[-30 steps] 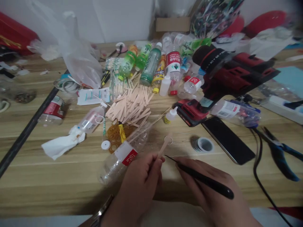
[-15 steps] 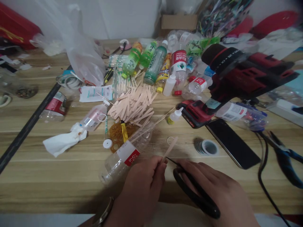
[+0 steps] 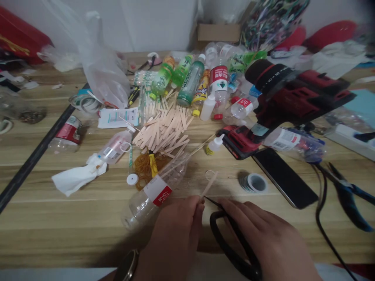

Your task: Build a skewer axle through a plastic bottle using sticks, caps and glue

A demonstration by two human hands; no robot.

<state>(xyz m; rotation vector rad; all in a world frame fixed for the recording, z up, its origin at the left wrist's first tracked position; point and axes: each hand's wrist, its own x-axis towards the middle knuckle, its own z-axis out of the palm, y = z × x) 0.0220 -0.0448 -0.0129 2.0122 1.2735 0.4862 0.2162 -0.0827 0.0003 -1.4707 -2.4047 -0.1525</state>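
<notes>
Gripping black-handled scissors with curled fingers of the right hand, near right; pinching a flat, pale wooden stick between left hand thumb and fingers, near centre. Apparently trimming or scraping, with the dark tip beside the stick; cannot tell whether touching. Next, probably needing a steady pinch, fingertips clear of the blade. Farther off, facing a loose heap of pale, flat wooden sticks.

"Where's the head view from?"
"From above and behind the fingers, facing forward and down over the table."
"How near?"
"Close, reaching past the fingers to the wall."
</notes>
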